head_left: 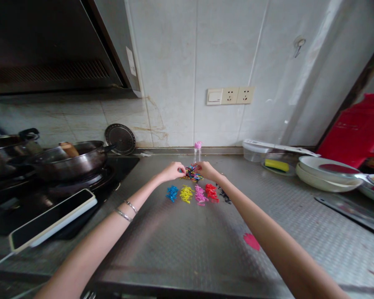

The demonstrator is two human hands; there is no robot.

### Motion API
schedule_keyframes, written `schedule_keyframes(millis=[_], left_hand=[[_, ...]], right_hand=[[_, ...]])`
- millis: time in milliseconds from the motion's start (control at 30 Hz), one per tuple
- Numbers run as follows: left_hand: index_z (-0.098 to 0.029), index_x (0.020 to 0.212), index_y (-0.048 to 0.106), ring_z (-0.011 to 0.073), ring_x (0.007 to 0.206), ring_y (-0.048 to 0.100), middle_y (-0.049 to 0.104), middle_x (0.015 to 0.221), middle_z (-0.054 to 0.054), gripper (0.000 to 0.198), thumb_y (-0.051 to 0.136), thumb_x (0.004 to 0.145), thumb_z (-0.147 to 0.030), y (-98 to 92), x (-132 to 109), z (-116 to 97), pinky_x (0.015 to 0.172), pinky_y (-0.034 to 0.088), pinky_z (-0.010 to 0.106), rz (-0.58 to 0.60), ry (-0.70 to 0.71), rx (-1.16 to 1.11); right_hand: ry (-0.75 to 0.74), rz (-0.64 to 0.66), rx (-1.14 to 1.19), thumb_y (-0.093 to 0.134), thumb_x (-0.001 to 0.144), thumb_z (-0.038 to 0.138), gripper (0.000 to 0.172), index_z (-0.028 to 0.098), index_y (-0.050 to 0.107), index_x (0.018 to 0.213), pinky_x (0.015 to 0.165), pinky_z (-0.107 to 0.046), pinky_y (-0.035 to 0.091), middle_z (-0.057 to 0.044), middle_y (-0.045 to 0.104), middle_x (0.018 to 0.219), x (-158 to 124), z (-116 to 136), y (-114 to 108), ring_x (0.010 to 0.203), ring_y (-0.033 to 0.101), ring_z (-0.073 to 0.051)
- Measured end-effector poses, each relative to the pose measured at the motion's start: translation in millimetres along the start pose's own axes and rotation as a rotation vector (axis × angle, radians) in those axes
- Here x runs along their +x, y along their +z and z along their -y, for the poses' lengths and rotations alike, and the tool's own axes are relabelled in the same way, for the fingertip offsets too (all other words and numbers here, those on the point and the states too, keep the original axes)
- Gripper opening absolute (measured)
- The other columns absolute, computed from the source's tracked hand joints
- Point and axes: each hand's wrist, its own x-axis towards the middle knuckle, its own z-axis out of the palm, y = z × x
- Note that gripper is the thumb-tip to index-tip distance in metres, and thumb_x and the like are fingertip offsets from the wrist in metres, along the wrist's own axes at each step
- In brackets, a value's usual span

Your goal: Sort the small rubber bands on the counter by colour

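Note:
A mixed heap of small coloured rubber bands (193, 174) lies on the steel counter, between my two hands. At its left edge my left hand (173, 171) has its fingers closed in a pinch; what they hold is too small to make out. My right hand (206, 170) pinches at the heap's upper right, and its fingertips' content is also unclear. Nearer to me runs a row of sorted piles: blue bands (172, 193), yellow bands (186, 193), pink bands (200, 195), red bands (212, 193) and black bands (225, 195), the last partly behind my right forearm.
A clear bottle with a pink cap (198, 151) stands behind the heap. Left are a phone (52, 220) and a pan (71, 160) on the stove. Right are a plastic tub (255, 153), a yellow sponge (276, 165), stacked bowls (322, 178) and a knife (352, 214).

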Motion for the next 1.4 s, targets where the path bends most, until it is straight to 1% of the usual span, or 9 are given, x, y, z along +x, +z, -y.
schedule_keyframes(millis=[133, 267, 400, 633, 767, 900, 1067, 1233, 1400], left_hand=[[-0.014, 0.070, 0.068, 0.0110, 0.066, 0.051, 0.061, 0.071, 0.002, 0.009, 0.059, 0.067, -0.016, 1.0, -1.3, 1.3, 0.061, 0.037, 0.020, 0.010, 0.000, 0.000], [-0.014, 0.071, 0.068, 0.0115, 0.066, 0.052, 0.062, 0.072, 0.003, 0.011, 0.059, 0.067, -0.017, 9.1, 7.2, -0.3, 0.062, 0.038, 0.021, 0.008, 0.027, -0.025], [-0.014, 0.072, 0.068, 0.0120, 0.065, 0.054, 0.064, 0.071, 0.003, 0.012, 0.058, 0.066, -0.017, 32.5, 28.7, -12.8, 0.061, 0.039, 0.021, 0.024, 0.052, -0.064], [-0.015, 0.074, 0.069, 0.0140, 0.063, 0.057, 0.067, 0.071, 0.005, 0.017, 0.056, 0.063, -0.014, 78.1, 67.5, -57.4, 0.061, 0.041, 0.023, 0.059, 0.132, -0.013], [-0.017, 0.073, 0.070, 0.0145, 0.062, 0.058, 0.067, 0.072, 0.007, 0.018, 0.055, 0.063, -0.013, 94.0, 74.9, -74.1, 0.059, 0.041, 0.023, 0.080, 0.122, 0.024], [-0.019, 0.075, 0.070, 0.0134, 0.065, 0.059, 0.068, 0.075, 0.005, 0.020, 0.056, 0.063, -0.013, 104.1, 74.8, -77.9, 0.062, 0.042, 0.022, 0.106, 0.147, -0.029], [-0.013, 0.083, 0.069, 0.0135, 0.069, 0.060, 0.068, 0.079, 0.007, 0.022, 0.056, 0.066, -0.016, 97.9, 72.4, -59.7, 0.065, 0.044, 0.022, 0.053, 0.104, -0.233], [-0.009, 0.082, 0.068, 0.0146, 0.073, 0.060, 0.068, 0.081, 0.008, 0.023, 0.057, 0.068, -0.022, 70.5, 55.7, -11.1, 0.068, 0.045, 0.024, -0.096, -0.077, -0.373], [-0.010, 0.079, 0.067, 0.0153, 0.071, 0.060, 0.068, 0.078, 0.007, 0.021, 0.058, 0.067, -0.024, 47.0, 23.5, 36.2, 0.067, 0.046, 0.027, -0.176, -0.251, -0.334]], right_hand=[[-0.021, -0.023, -0.033, 0.050, 0.068, 0.005, 0.034, 0.013, 0.065, 0.097, 0.068, -0.019, 0.044, -0.006, 0.069, 0.082, -3.8, -1.2, -3.1, 0.074, 0.061, -0.014], [0.038, -0.094, -0.006, 0.051, 0.071, 0.010, 0.029, 0.014, 0.065, 0.096, 0.069, -0.020, 0.045, -0.006, 0.069, 0.083, -14.3, -12.9, -18.0, 0.075, 0.061, -0.013], [0.097, -0.152, -0.012, 0.051, 0.072, 0.014, 0.027, 0.015, 0.066, 0.094, 0.072, -0.021, 0.045, -0.005, 0.068, 0.083, -27.4, -33.0, -39.8, 0.076, 0.062, -0.013], [0.158, -0.227, -0.034, 0.052, 0.072, 0.020, 0.026, 0.015, 0.066, 0.093, 0.069, -0.021, 0.045, -0.006, 0.068, 0.081, -52.2, -60.8, -67.0, 0.075, 0.062, -0.014], [0.178, -0.239, -0.062, 0.051, 0.071, 0.018, 0.026, 0.015, 0.067, 0.092, 0.068, -0.021, 0.045, -0.006, 0.068, 0.080, -63.1, -69.7, -72.4, 0.073, 0.062, -0.014], [0.193, -0.231, -0.069, 0.051, 0.071, 0.016, 0.026, 0.015, 0.066, 0.092, 0.069, -0.021, 0.045, -0.005, 0.068, 0.081, -69.5, -74.9, -75.1, 0.075, 0.062, -0.014], [0.203, -0.221, -0.089, 0.051, 0.072, 0.018, 0.026, 0.016, 0.066, 0.092, 0.070, -0.022, 0.045, -0.005, 0.068, 0.082, -73.1, -73.1, -76.8, 0.076, 0.062, -0.015], [0.170, -0.206, -0.085, 0.051, 0.072, 0.017, 0.026, 0.015, 0.067, 0.093, 0.068, -0.021, 0.044, -0.005, 0.068, 0.080, -71.0, -61.8, -70.4, 0.073, 0.061, -0.014], [0.121, -0.131, -0.080, 0.050, 0.071, 0.017, 0.026, 0.016, 0.067, 0.091, 0.068, -0.021, 0.044, -0.004, 0.068, 0.080, -60.7, -45.1, -52.9, 0.072, 0.060, -0.014]])
